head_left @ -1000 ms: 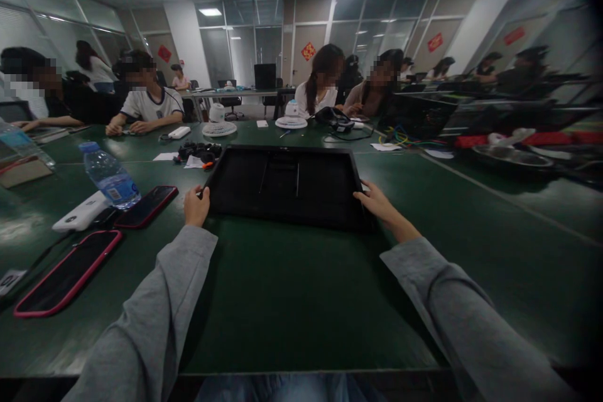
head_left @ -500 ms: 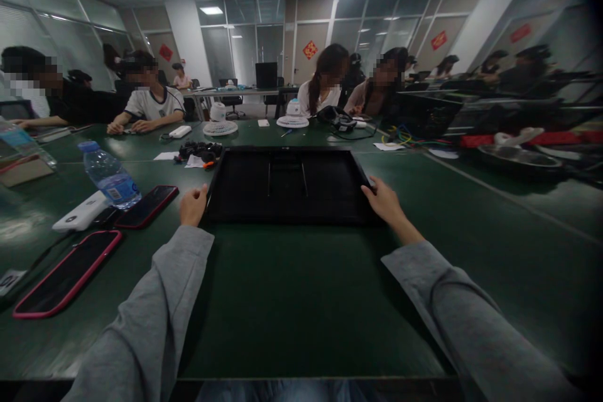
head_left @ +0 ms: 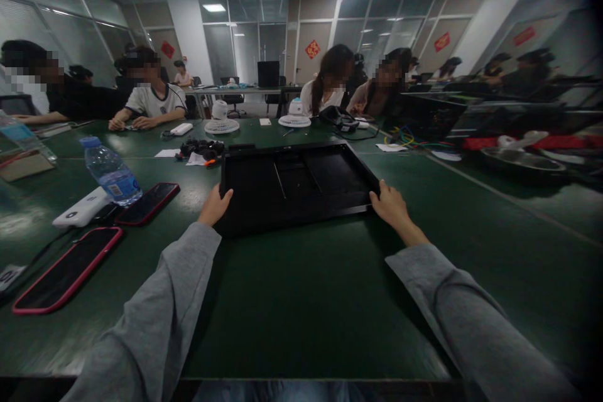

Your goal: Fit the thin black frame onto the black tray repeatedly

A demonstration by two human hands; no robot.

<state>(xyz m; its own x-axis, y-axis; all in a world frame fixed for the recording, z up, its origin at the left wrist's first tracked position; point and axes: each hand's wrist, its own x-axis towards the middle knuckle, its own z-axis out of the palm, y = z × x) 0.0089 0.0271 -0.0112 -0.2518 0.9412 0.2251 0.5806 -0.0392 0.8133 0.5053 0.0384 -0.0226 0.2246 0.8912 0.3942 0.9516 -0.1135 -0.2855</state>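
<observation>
Both hands hold a black, shallow, rectangular tray-like frame [head_left: 249,191] with raised rims and two thin strips across its inside. My left hand [head_left: 215,205] is closed on its left side near the front corner, thumb over the rim. At the right front corner, my right hand [head_left: 390,206] grips the rim, its thumb on the near side. The frame sits askew over the green table [head_left: 301,308], its right front corner appearing higher than the left. The fingers underneath are hidden.
Left of my forearm lie two red-edged phones [head_left: 70,270], a white power bank [head_left: 83,206] and a water bottle [head_left: 110,173]. Beyond the frame are black gadgets [head_left: 201,149] and small white fans [head_left: 294,116]. Cables [head_left: 400,136] lie farther right; several people sit around.
The black frame has turned and tilted, its right front corner rising and its left front corner dropping in view. My left hand has shifted right with it; my right hand moved only slightly.
</observation>
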